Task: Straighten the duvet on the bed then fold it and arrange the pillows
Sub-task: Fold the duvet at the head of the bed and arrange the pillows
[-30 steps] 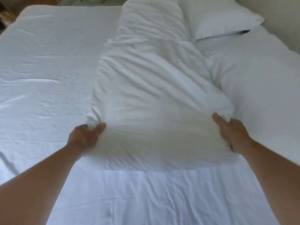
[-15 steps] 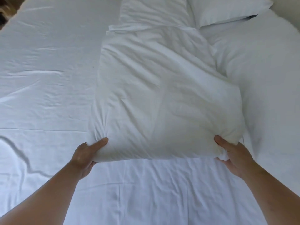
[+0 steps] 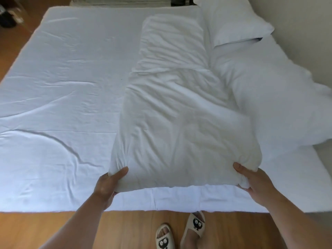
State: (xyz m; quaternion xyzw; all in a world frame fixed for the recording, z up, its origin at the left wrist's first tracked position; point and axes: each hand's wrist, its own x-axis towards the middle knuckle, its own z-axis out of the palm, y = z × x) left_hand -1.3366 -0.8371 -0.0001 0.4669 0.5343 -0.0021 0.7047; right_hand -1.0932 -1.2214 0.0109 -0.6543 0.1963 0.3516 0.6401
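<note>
Your left hand (image 3: 107, 186) and right hand (image 3: 255, 182) each gripped a near corner of the duvet (image 3: 179, 123), fingers (image 3: 122, 172) clamped on it. The duvet stretched away from them up the bed (image 3: 62, 78), pillow (image 3: 233, 20) beyond.

Wooden floor (image 3: 125, 229) noted: warm orange-brown planks, seen below the near edge of the bed (image 3: 53, 105) and again along its left side. Plain pale wall (image 3: 296, 18) recorded at upper right, set close along the bed's right side. Dark objects (image 3: 8, 18) observed on the floor in the upper left corner; blurred, not identified. A further dark shape (image 3: 179, 1) glimpsed past the bed's far end, cut by the frame. Light judged soft and even; source cannot be told
</note>
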